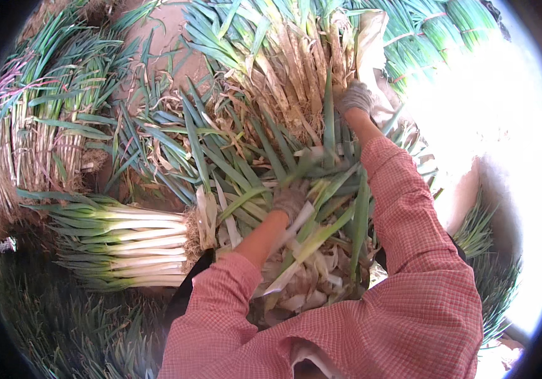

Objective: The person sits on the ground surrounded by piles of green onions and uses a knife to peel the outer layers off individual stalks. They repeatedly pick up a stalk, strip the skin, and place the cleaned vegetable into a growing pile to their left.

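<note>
My left hand (292, 199), in a grey knit glove, is down among loose green leaves (247, 175) in front of me. It is blurred, and its fingers are hidden among the leaves. My right hand (357, 97), gloved alike, reaches farther forward to the right edge of a heap of unpeeled green onions (294, 66) with brown, soil-stained stalks and roots. Its fingers are turned away, so any grip is out of sight. Pale stripped husks (318, 265) lie piled close to my body, with a blurred leaf strip (294, 270) above them.
Left of me lies a row of cleaned white-stalked green onions (147, 241), roots towards me. Pink-tied bundles (43, 118) stand behind it. More tied green bundles (441, 38) sit at the back right, beside strong glare. Dark green tops (76, 327) fill the lower left.
</note>
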A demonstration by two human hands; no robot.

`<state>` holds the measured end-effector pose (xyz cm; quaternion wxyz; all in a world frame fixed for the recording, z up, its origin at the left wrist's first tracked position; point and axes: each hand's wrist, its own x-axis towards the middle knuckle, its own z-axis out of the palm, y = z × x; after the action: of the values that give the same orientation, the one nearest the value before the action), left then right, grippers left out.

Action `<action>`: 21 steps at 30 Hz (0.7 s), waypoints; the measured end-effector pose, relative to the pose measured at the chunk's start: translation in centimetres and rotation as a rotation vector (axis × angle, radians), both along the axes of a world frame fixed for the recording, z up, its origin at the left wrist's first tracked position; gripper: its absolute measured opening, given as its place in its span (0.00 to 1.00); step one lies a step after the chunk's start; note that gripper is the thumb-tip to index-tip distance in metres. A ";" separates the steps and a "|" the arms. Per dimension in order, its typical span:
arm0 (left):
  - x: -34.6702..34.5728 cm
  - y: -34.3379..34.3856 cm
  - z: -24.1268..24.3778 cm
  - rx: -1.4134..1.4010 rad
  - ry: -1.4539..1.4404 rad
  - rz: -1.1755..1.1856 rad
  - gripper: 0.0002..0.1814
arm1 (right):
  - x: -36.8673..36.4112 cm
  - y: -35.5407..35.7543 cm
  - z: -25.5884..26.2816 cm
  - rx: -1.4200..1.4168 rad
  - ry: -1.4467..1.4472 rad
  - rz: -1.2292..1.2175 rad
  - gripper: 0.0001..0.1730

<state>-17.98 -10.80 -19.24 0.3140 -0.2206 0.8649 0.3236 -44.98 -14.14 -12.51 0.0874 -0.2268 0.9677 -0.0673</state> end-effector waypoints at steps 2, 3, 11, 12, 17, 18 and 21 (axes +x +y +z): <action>0.5 0.8 0.1 -0.059 0.029 -0.068 0.35 | -2.9 1.2 -2.2 0.002 -0.118 0.083 0.26; 0.6 0.7 0.3 -0.052 0.029 -0.073 0.34 | -3.1 1.7 -2.6 -0.004 -0.113 0.169 0.26; 1.2 0.2 -0.2 0.063 0.290 0.348 0.25 | -7.5 2.3 2.5 0.599 0.006 1.038 0.23; 1.0 -0.4 1.0 0.233 0.350 0.604 0.24 | -5.9 3.1 5.9 0.430 -0.189 0.837 0.23; -5.5 0.8 12.6 0.656 0.645 0.848 0.26 | -1.6 15.2 12.5 0.218 -0.296 0.958 0.25; -6.9 1.9 14.8 0.902 0.590 0.964 0.26 | -0.4 18.1 13.1 0.220 -0.254 1.049 0.25; -9.4 4.0 17.3 1.406 0.544 1.230 0.24 | 8.9 24.0 18.9 -0.291 -0.885 0.161 0.22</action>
<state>-27.35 -6.83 -1.91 -0.0606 -0.3138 0.2509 0.9137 -36.08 9.83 6.34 0.4637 -0.2605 0.7972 -0.2855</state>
